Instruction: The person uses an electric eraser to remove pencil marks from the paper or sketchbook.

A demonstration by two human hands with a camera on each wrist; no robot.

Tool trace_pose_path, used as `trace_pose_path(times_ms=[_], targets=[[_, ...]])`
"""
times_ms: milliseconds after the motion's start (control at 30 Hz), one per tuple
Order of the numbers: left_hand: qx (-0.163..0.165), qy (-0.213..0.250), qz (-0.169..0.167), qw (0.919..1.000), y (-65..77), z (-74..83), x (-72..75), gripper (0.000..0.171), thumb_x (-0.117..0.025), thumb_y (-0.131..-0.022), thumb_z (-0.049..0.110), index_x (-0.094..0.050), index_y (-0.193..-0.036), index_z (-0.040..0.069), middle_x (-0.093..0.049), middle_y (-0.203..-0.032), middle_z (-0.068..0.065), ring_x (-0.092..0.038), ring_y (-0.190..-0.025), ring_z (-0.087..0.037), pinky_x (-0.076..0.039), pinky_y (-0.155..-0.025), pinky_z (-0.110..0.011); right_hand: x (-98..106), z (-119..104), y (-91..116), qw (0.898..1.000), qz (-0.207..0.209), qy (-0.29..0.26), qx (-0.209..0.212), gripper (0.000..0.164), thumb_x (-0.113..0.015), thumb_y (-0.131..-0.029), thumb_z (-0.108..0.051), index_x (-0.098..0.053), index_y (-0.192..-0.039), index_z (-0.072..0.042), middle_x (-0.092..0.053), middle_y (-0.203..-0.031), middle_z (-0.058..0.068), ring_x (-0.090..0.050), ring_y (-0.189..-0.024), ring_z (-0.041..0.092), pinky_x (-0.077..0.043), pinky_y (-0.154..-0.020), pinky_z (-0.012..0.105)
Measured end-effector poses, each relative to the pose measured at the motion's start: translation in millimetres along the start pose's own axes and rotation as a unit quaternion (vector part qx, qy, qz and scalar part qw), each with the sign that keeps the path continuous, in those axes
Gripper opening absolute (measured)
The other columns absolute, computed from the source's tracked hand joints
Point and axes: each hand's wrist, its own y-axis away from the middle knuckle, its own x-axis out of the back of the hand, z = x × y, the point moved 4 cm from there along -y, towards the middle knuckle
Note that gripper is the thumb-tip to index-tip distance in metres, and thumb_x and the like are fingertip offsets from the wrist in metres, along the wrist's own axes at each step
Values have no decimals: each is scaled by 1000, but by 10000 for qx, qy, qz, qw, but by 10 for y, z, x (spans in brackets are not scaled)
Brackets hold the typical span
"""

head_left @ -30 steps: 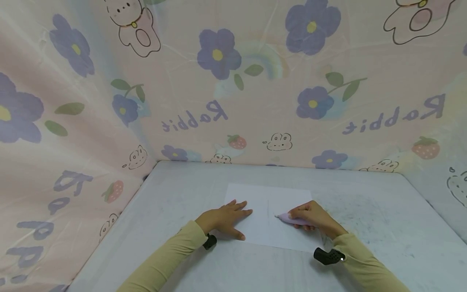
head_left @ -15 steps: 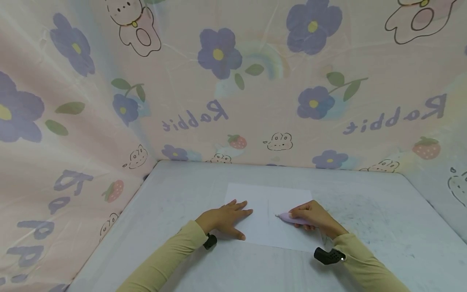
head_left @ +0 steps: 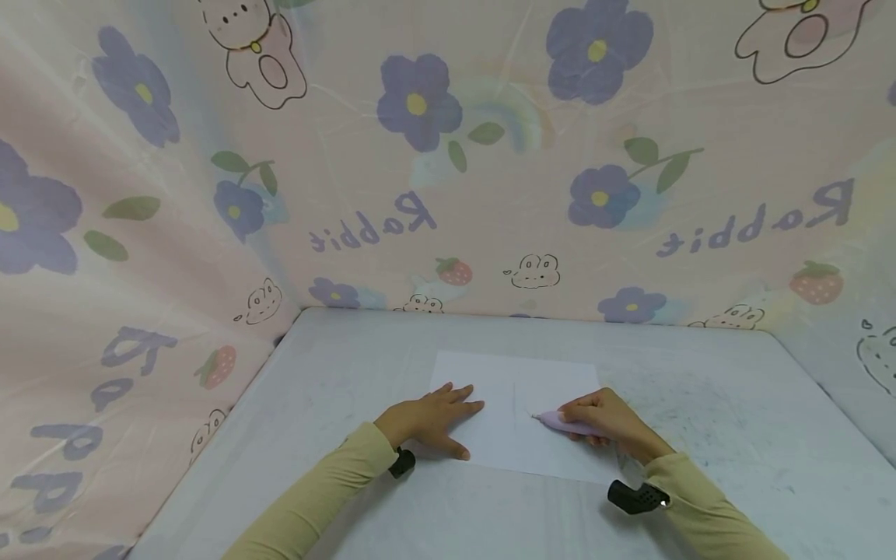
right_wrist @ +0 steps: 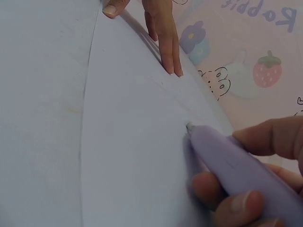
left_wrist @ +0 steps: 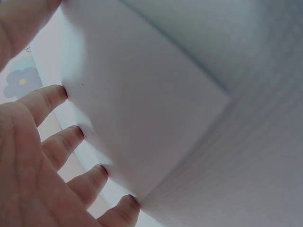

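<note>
A white sheet of paper [head_left: 490,447] lies flat on the table, with a faint pencil line [head_left: 514,397] near its middle. My left hand [head_left: 434,420] rests on the left part of the sheet, fingers spread; in the left wrist view its fingertips [left_wrist: 75,132] touch the paper. My right hand [head_left: 605,416] grips a thick lilac electric eraser [head_left: 570,424] between thumb and fingers. Seen from the right wrist, the eraser's small greyish tip [right_wrist: 189,126] points at the paper, near the faint line; whether it touches is hard to tell. The eraser's rear end is hidden by the hand.
The pale table [head_left: 350,350] extends around the sheet, with dark smudges [head_left: 707,412] to the right. A printed curtain [head_left: 490,179] with flowers and rabbits closes off the back and sides. Dark wrist cameras [head_left: 635,498] sit under both wrists.
My right hand has shifted slightly to the right and toward me with the electric eraser. The left hand and the paper have stayed in place.
</note>
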Motion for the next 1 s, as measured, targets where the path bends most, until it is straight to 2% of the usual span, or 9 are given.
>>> trace_pose_path(times_ms=[1000], targets=[[11,70,-2,10000,16,-1,2,85,-69,-83,56,-30,-154,28,-15,-161,0,-13,-145,-31,-26,-110,-50,-42,-49,-3,9999,84,-87,-48,33,-67,-90,-24,-71,-110,3,-66,-67,10,-45,-46,12,-31,-41,22]])
